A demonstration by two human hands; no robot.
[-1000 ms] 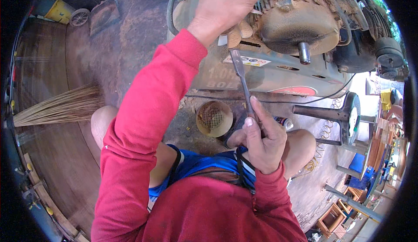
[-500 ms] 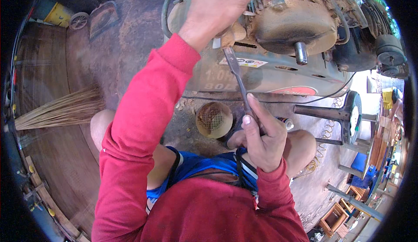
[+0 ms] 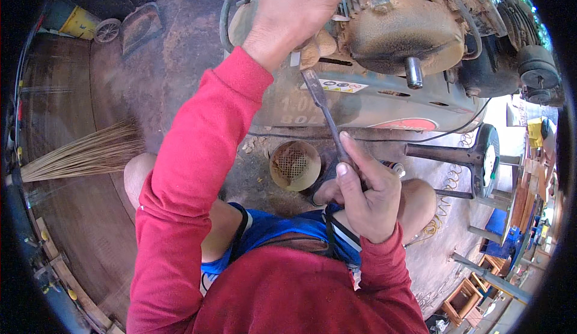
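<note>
My left hand (image 3: 296,11) reaches up to the dusty motor and compressor unit (image 3: 409,36) on a grey tank (image 3: 336,109). Its thumb stretches right across the unit's upper part; the other fingers are mostly hidden or cut off by the top edge, so its grip cannot be told. My right hand (image 3: 368,196) is closed round a slim dark metal tool (image 3: 326,115) with a flat, chisel-like end, index finger laid along the shank. The tool points up and left. Its tip is at a tan, dust-coated rounded part (image 3: 310,56) below my left palm; whether they touch is unclear.
A perforated round container (image 3: 295,166) stands on the floor between my legs. A dark stool (image 3: 482,160) and coiled hose (image 3: 445,208) are to the right. A straw broom (image 3: 84,151) lies left; a wheel (image 3: 107,29) and yellow bucket (image 3: 80,21) sit far left.
The tool's tip has shifted slightly left and down, and my right hand slightly right and down. My left hand stays at the unit. The whole view has also moved a little.
</note>
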